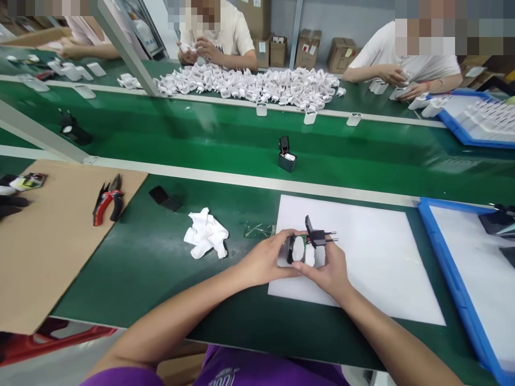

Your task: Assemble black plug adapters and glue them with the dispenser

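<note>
Between my hands, over a white sheet, is an opened black power adapter with white filling and a bit of green circuit board showing. Its black plug piece with two prongs sticks up and points right. My left hand wraps round the adapter's left side, fingers behind and thumb along the front. From the right, my right hand grips it, thumb on the near edge and fingers by the plug piece. Parts of the adapter are hidden by my fingers.
Crumpled white cloth, a black cover and pliers lie to the left. A blue-rimmed tray stands right. Another open adapter sits on the green conveyor. Beyond, several people handle white plug housings.
</note>
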A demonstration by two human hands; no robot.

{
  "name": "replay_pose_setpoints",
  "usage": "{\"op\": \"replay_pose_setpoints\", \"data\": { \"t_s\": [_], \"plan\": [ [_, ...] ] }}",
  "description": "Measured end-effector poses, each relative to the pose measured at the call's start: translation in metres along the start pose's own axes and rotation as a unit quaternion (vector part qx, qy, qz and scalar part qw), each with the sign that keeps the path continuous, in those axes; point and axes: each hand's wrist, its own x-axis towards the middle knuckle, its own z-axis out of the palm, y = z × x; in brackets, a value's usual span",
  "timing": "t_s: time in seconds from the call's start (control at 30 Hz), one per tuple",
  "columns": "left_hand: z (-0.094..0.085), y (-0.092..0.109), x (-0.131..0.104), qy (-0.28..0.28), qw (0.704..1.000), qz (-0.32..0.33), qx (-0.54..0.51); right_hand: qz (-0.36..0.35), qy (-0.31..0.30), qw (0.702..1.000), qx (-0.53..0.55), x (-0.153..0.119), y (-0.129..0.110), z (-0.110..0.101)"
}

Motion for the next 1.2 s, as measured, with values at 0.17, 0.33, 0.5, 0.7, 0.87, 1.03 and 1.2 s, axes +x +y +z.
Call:
{"op": "replay_pose_setpoints", "data": {
  "t_s": [0.17,0.33,0.5,0.7,0.87,1.03,1.2],
  "plan": [
    [-0.043,-0.021,0.036,0.023,1.0,-0.016,0.007,-0.001,0.0,1.0,0.001,0.004,0.01,0.004],
    [-0.054,-0.03,0.14,0.294,0.952,-0.04,0.069,0.003,0.004,1.0,0.007,0.004,0.012,0.006],
    [-0.041,-0.018,0.218,0.339,0.932,-0.066,0.107,0.005,-0.001,1.0,0.004,0.002,0.014,0.006],
    [-0.071,-0.028,0.173,0.276,0.959,-0.004,0.068,0.022,-0.014,0.999,0.031,-0.001,0.021,0.005],
    [-0.101,-0.054,0.068,0.169,0.982,0.023,0.076,0.029,-0.02,0.998,0.056,-0.002,0.024,0.004],
    [-0.104,-0.066,0.004,0.167,0.981,0.014,0.094,0.03,-0.026,0.998,0.058,-0.002,0.024,0.003],
    [-0.055,-0.023,-0.015,0.234,0.941,0.11,0.217,0.035,-0.029,0.996,0.082,-0.004,0.026,0.004]
  ]
}}
